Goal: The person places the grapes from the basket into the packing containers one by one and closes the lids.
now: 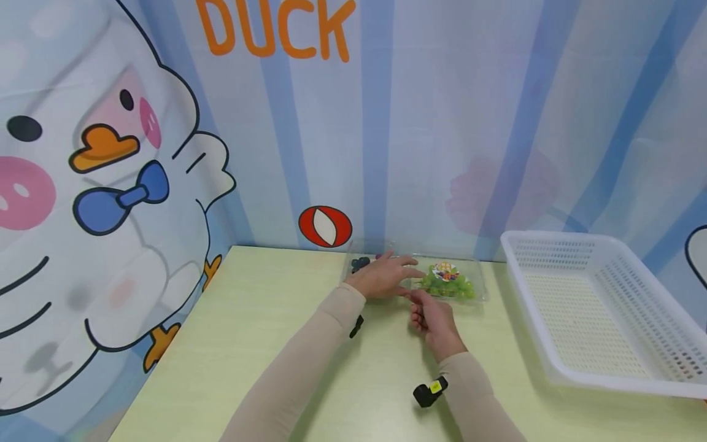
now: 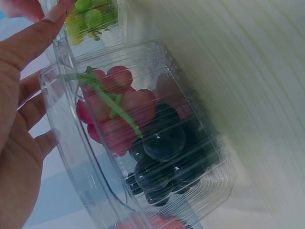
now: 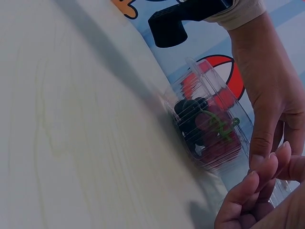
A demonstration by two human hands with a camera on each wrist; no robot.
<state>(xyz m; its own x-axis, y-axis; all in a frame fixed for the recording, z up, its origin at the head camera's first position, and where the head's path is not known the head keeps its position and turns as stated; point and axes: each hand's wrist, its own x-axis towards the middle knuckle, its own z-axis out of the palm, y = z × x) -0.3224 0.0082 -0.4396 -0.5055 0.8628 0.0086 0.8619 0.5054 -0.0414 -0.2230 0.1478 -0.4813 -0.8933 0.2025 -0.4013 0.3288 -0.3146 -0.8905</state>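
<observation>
A clear plastic clamshell (image 1: 349,270) stands by the backdrop, its lid raised. It holds red grapes (image 2: 114,119) on a green stem and dark grapes (image 2: 164,138). Beside it on the right lies a second clear box (image 1: 479,288) with green grapes (image 1: 453,290) and a round fruit sticker (image 1: 445,271). My left hand (image 1: 381,276) reaches over between the boxes, fingers spread and fairly straight. My right hand (image 1: 436,319) has curled fingers at the second box's near left corner, meeting the left thumb (image 3: 262,143). I cannot tell whether the right fingertips pinch the rim.
A large white perforated basket (image 1: 533,319) stands on the right side of the pale wooden table (image 1: 265,307). Behind the table hangs a printed backdrop (image 1: 420,123) with a duck and blue stripes. Both wrists carry small black cameras (image 1: 428,394).
</observation>
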